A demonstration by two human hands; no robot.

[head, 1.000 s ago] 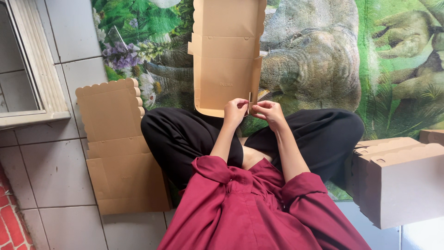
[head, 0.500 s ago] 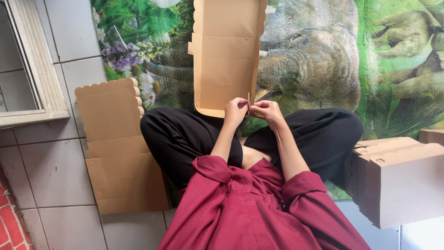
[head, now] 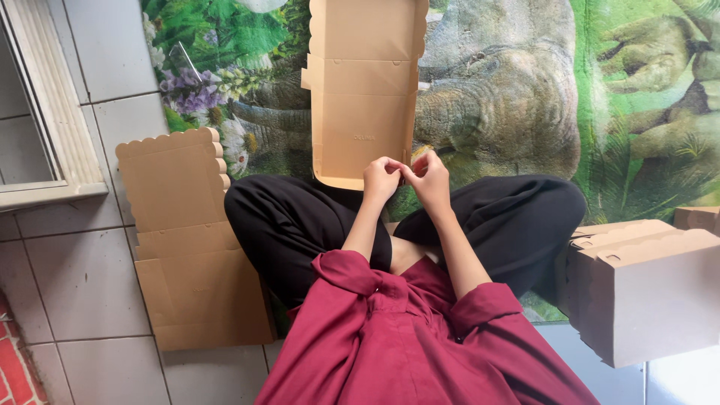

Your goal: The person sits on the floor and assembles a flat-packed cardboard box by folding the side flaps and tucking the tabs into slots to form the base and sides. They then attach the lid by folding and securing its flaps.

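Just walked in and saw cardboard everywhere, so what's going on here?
A person in a dark red shirt sits cross-legged on a printed animal mat. Left hand and right hand meet at the near corner of a flat cardboard box blank, pinching its edge. A stack of flat blanks lies on the tiles to the left; folded boxes stand to the right.

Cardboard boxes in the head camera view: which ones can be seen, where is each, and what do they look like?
Flat box blank: plain tan, unfolded, scalloped edges, on the mat ahead; left hand and right hand pinch its near corner.
Stack of flat blanks: tan, scalloped top, on the tiles at left.
Folded boxes: tan, closed, rectangular, at right.
No labels, signs or screens.
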